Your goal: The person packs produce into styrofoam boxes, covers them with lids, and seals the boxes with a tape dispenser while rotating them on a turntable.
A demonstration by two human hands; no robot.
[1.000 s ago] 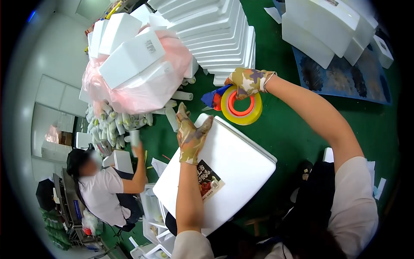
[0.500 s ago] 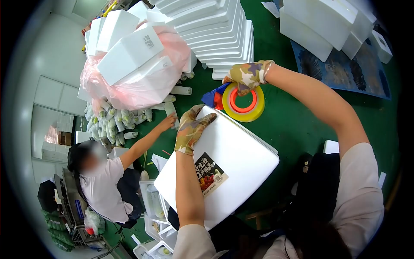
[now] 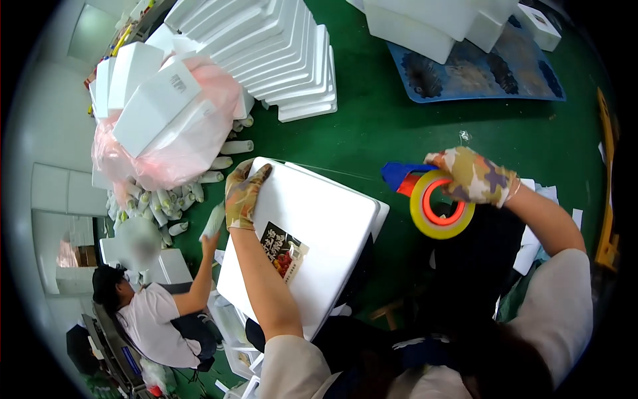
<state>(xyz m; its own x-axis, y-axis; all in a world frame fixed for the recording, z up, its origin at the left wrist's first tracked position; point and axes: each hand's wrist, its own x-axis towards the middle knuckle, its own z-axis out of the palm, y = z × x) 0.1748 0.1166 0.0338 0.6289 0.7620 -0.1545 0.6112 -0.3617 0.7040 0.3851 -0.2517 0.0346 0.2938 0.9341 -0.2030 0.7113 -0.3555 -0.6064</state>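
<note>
My left hand (image 3: 244, 194), in a camouflage-patterned glove, presses on the far left corner of a white foam box (image 3: 319, 229), thumb apart from the fingers. A dark label (image 3: 282, 249) with red food pictured on it is on the box. My right hand (image 3: 475, 176), gloved alike, grips a blue and red tape dispenser (image 3: 404, 179) carrying a large yellow tape roll (image 3: 444, 227) with an orange core. A thin clear strand of tape (image 3: 332, 171) runs from the dispenser back to the box's far edge.
Stacked white foam lids (image 3: 286, 66) stand beyond the box. Left of them are a pink bag (image 3: 193, 146) with foam boxes and many wrapped vegetables (image 3: 159, 207). A co-worker (image 3: 156, 316) sits at left, holding a wrapped piece. A blue tray (image 3: 465, 73) lies at back right.
My right hand has drawn the tape dispenser right and toward me, away from the box's corner, with tape stretching behind it. My left hand remains on the box. The view has shifted.
</note>
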